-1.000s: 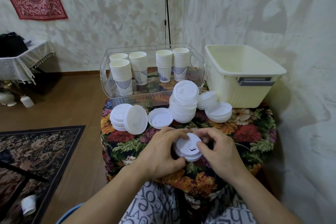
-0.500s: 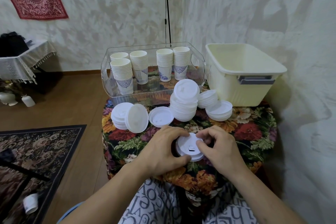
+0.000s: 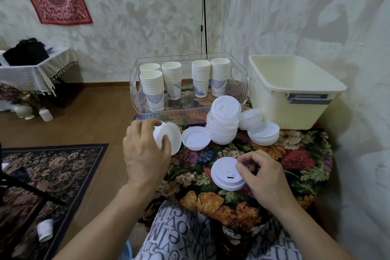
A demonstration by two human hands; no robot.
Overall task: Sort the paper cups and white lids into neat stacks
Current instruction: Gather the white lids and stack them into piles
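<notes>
On the flowered tablecloth point(image 3: 295, 154) lie white lids in several piles. My left hand point(image 3: 143, 150) grips the tilted lid pile at the table's left edge point(image 3: 172, 137). My right hand point(image 3: 263, 173) pinches the right rim of a short lid stack point(image 3: 224, 175) near the front. A single upturned lid point(image 3: 195, 138) lies between them. A tall leaning lid stack point(image 3: 223, 122) rises behind it, with two lower lid piles point(image 3: 263, 133) to its right. Several stacks of paper cups point(image 3: 175, 79) stand in a clear tray point(image 3: 190, 114) at the back.
A cream plastic tub point(image 3: 295, 95) stands at the back right against the wall. A paper cup point(image 3: 45, 230) lies on the rug to my lower left. My patterned trousers point(image 3: 179, 234) are below the table's front edge.
My left hand left the front lid stack and moved left and back onto the tilted lid pile. My right hand stays at the front stack.
</notes>
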